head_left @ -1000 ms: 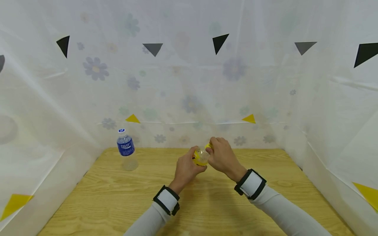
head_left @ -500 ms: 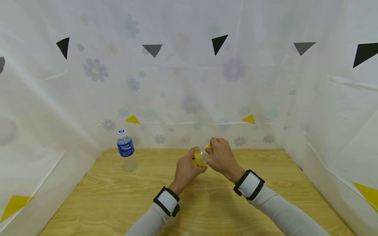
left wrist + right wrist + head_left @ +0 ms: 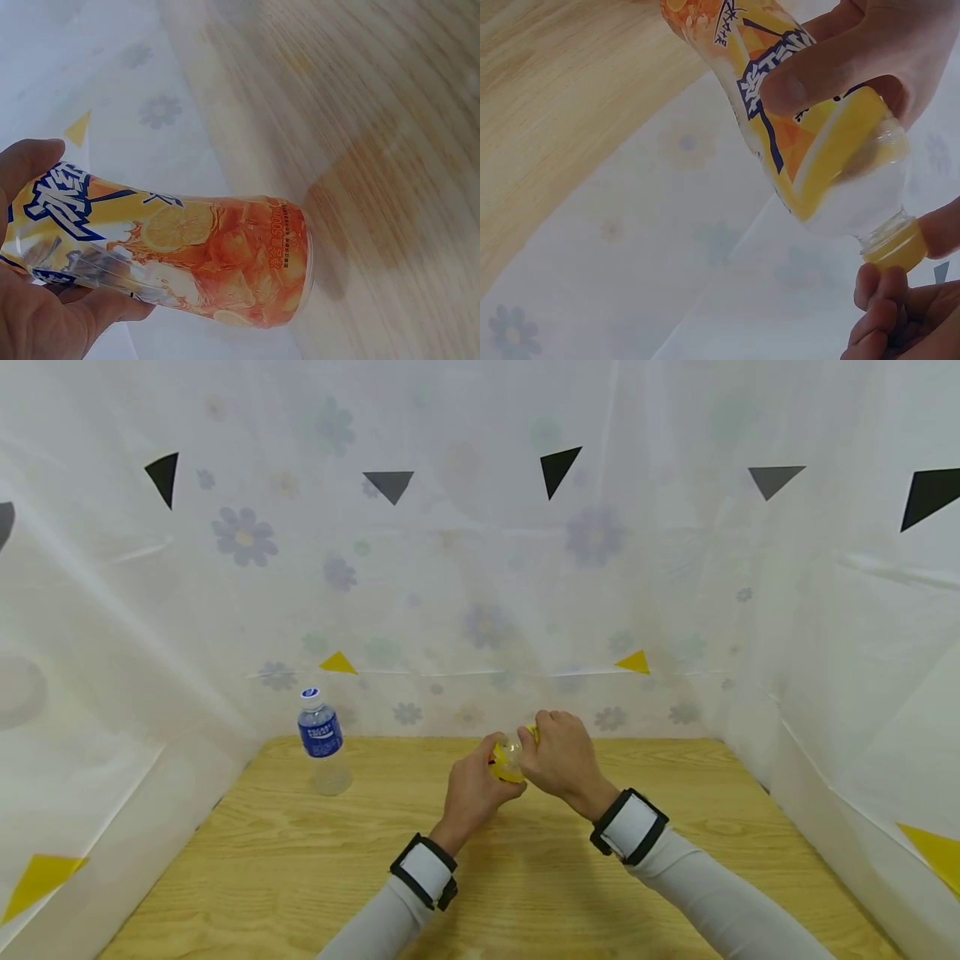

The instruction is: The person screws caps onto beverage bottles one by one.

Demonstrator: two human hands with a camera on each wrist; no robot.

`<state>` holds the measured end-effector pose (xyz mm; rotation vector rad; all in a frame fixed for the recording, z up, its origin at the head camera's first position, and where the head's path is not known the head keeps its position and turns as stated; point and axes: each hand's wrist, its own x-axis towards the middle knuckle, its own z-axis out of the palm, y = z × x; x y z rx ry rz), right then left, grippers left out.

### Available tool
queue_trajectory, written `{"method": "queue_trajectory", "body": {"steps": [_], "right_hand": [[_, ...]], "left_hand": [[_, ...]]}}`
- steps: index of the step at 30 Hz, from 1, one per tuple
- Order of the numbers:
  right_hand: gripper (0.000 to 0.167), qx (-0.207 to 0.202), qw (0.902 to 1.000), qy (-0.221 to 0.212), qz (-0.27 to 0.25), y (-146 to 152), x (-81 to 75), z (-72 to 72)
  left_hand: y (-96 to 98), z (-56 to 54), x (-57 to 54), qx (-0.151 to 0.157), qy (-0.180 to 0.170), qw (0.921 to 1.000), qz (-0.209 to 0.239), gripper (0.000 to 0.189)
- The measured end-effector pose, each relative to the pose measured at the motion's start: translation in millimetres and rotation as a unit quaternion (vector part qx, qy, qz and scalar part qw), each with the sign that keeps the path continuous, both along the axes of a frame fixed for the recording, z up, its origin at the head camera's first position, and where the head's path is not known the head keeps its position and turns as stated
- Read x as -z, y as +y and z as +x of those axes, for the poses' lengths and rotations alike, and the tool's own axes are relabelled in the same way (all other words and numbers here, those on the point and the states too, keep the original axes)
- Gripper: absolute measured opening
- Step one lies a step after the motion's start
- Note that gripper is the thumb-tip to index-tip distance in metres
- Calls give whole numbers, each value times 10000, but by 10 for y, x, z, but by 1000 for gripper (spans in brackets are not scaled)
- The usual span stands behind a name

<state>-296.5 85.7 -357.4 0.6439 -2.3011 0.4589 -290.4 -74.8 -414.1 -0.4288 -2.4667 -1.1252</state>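
Observation:
In the head view my left hand grips a plastic iced tea bottle around its upper label. The left wrist view shows that bottle's orange base end, printed with lemon slices and ice, close over the wood surface. My right hand is at the bottle's top. As the right wrist view shows, its thumb and fingers pinch the yellow cap, which sits at the mouth of the clear neck. The bottle's shoulder looks see-through.
A clear bottle with a blue label and white cap stands upright at the back left of the wooden table. White flower-print sheeting with triangle stickers closes off the back and both sides.
My right hand has turned slightly at the cap, its thumb shifting left and its wrist moving a little left. My left hand and the bottle stay about where they were.

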Motion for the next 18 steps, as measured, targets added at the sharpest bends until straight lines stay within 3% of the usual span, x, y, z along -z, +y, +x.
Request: {"method": "queue_trajectory", "body": {"steps": [18], "right_hand": [[47, 116, 9980, -376, -486, 12, 20, -34]], "left_hand": [[-4, 7, 3, -27, -38, 10000, -14, 73]]}}
